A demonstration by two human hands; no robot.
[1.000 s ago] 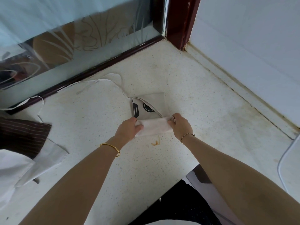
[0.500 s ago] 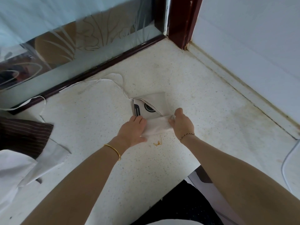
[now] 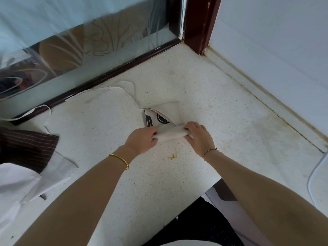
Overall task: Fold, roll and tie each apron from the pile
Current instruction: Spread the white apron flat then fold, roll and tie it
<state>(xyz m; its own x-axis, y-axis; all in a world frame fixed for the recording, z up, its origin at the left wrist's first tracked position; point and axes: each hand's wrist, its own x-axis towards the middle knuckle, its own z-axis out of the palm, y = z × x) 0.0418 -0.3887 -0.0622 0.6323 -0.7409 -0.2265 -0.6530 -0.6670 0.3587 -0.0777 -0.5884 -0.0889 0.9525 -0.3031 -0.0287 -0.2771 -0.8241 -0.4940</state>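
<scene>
— Head view first: what are the hands doing?
— Both grasp a cream fabric apron [image 3: 170, 134], rolled into a short tube lying on the speckled off-white stone counter [image 3: 213, 121]. The left hand [image 3: 142, 141] curls round the roll's left end, and the right hand [image 3: 198, 137] curls over its right end, fingers on top.
— Is the whole apron rolled?
— No. A flat part lies just behind the roll, toward the corner, with a black printed mark showing under a turned-back flap.
— And the ties?
— A thin white strap [image 3: 113, 88] trails from that flat part, leftward across the counter along the dark brown window frame [image 3: 113, 72].
— Anything else nearby?
— At the left edge sits a pile of cloth: a dark brown pinstriped fabric piece [image 3: 26, 148] with white fabric [image 3: 23, 180] overlapping it, well apart from the roll. A small orange scrap [image 3: 172, 156] lies on the counter near the right wrist.
</scene>
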